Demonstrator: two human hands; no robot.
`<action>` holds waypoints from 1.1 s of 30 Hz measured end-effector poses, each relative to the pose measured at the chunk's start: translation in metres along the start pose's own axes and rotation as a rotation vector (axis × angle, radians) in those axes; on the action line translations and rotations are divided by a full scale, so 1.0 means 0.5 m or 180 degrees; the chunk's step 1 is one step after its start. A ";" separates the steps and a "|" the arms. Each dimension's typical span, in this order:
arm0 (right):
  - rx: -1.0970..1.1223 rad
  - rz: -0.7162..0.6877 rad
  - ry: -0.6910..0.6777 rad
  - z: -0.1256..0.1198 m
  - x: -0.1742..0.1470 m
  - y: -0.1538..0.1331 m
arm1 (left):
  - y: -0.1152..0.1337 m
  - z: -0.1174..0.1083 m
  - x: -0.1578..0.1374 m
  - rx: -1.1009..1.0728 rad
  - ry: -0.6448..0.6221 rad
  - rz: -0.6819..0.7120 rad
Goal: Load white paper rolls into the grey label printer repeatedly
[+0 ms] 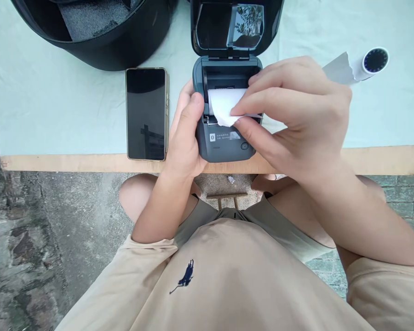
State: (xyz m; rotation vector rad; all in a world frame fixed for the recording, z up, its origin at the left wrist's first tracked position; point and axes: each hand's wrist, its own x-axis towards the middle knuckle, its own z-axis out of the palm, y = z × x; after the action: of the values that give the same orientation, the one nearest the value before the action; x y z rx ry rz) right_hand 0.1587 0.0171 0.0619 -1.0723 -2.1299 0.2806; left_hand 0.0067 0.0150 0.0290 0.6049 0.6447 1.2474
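Black phone (146, 114) and bag (124, 50) left of printer (224, 151); roll (359, 69) off right. Left fingers (189, 112) grip printer, right fingers (262, 101) pinch paper (222, 103).

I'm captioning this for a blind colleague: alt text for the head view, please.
A left hand holds a small open-lidded printer while the right hand pinches white paper at its compartment. A phone lies left, a white roll right.
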 end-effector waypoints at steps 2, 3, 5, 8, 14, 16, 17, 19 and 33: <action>0.0059 -0.0064 0.0077 0.003 -0.004 0.001 | 0.001 -0.006 0.000 -0.0003 -0.0092 -0.0023; 0.0041 -0.0087 0.0099 0.006 -0.006 0.002 | 0.000 -0.010 0.001 0.0013 -0.0157 -0.0003; 0.0000 -0.0124 0.0113 0.012 -0.010 0.003 | -0.004 -0.016 0.002 0.0135 -0.0252 0.0038; 0.0112 -0.0195 0.0108 0.017 -0.014 0.004 | -0.010 -0.021 0.005 0.0375 -0.0150 0.0079; 0.0553 0.0662 0.0368 0.019 -0.021 0.001 | -0.009 -0.022 0.001 0.0430 -0.0053 0.0055; 0.0855 0.0994 0.0322 0.023 -0.025 0.003 | -0.006 -0.021 -0.002 0.0471 -0.0027 0.0057; 0.1050 0.1125 0.0248 0.025 -0.027 0.005 | -0.005 -0.020 -0.003 0.0530 -0.0041 0.0039; 0.1482 0.1299 0.0065 0.029 -0.029 0.010 | -0.005 -0.018 -0.005 0.0591 -0.0113 0.0076; 0.2231 0.1544 -0.0351 0.026 -0.038 0.023 | -0.012 -0.026 0.002 0.0570 -0.0161 0.0102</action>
State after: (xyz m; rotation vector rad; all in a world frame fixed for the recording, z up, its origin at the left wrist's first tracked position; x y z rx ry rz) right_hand 0.1642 0.0115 0.0376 -1.1233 -1.6089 1.2326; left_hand 0.0012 0.0155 0.0160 0.7954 0.7115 1.2082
